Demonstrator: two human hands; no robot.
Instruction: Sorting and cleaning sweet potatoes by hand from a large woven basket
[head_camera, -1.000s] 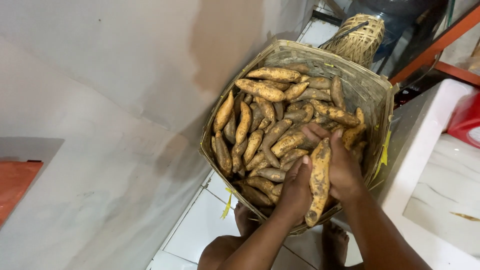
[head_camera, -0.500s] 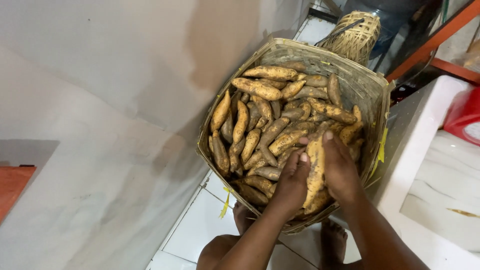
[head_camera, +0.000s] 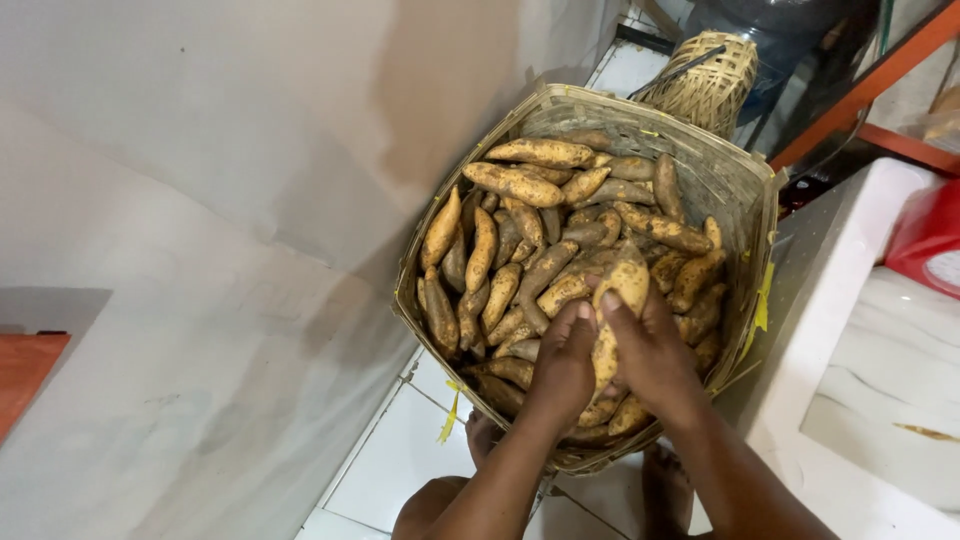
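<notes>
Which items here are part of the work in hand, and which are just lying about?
In use:
- left hand and right hand, both gripping one sweet potato
- woven basket full of sweet potatoes

Lying about:
- small wicker container behind the basket
- red object on the white counter

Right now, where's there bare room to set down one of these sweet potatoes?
The white counter right of the woven basket is bare. The basket is crowded with sweet potatoes; both hands grip one at its near side.
</notes>
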